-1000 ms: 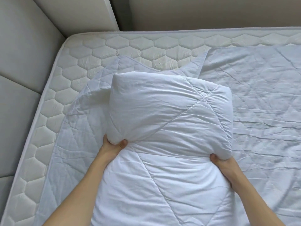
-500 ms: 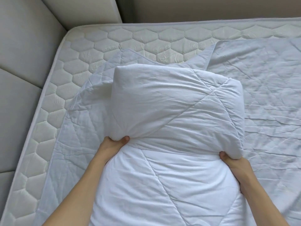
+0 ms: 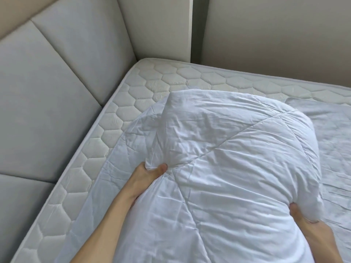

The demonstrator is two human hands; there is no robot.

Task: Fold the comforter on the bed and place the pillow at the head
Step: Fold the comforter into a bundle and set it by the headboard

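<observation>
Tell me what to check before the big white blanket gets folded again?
1. Left hand grips the comforter: ok.
2. Right hand grips its other side: ok, though its fingers are mostly hidden.
3. Bundle lifted as one thick fold: ok.
4. Bare mattress beyond for setting it down: ok.
5. Quilted pad underneath lies flat: not ok, wrinkled.
6. Pillow ready nearby: cannot tell, none in view.
</observation>
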